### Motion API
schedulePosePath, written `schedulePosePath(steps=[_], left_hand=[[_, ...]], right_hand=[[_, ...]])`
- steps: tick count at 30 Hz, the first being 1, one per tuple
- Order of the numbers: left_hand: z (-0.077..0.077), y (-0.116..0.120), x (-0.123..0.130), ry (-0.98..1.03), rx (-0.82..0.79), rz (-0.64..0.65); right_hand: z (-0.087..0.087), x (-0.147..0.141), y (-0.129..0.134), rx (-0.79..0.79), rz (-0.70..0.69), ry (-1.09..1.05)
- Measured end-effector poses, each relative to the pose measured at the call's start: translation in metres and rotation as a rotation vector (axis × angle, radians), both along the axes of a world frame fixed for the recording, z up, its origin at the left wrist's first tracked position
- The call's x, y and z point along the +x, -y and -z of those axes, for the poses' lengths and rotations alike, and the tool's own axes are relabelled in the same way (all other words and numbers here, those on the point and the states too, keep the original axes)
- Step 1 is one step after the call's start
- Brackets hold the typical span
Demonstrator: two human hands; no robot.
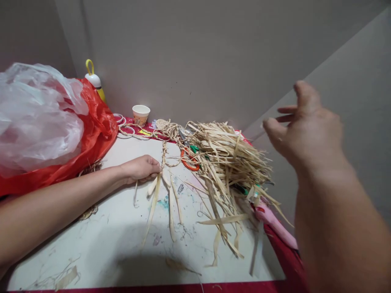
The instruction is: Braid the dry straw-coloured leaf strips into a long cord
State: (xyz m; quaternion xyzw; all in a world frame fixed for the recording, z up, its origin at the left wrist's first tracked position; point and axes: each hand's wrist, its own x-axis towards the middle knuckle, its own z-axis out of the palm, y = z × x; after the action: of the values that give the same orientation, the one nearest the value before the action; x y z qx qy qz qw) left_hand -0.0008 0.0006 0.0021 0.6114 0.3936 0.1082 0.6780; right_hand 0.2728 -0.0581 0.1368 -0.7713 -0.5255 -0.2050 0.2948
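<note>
My left hand is closed in a pinch on a thin braid of dried straw lying on the white board. Loose flat straw strips fan out below the pinch toward me. My right hand is raised in the air at the right, fingers apart and bent, with nothing visible in it. Left of and below that hand, a large bundle of dry straw lies on the board's right side. Scissors with orange and green handles lie at the bundle's left edge, partly covered by straw.
A white plastic bag and a red bag fill the left side. A paper cup, white cord and a yellow-handled bottle stand or lie at the back. A pink tool handle lies at the right edge. Walls rise behind.
</note>
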Motion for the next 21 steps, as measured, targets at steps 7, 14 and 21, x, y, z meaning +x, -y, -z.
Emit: schedulePosePath(steps=[7, 14, 21], left_hand=[[-0.001, 0.0, -0.002, 0.049, -0.002, -0.002], [0.002, 0.001, -0.002, 0.092, 0.015, -0.01], [0.0, 0.004, -0.001, 0.066, 0.057, -0.02]], right_hand=[[0.098, -0.091, -0.002, -0.674, -0.763, -0.891], [0.113, -0.109, -0.011, -0.948, -0.85, -1.405], [0.115, -0.113, -0.013, -0.961, -0.748, -1.468]])
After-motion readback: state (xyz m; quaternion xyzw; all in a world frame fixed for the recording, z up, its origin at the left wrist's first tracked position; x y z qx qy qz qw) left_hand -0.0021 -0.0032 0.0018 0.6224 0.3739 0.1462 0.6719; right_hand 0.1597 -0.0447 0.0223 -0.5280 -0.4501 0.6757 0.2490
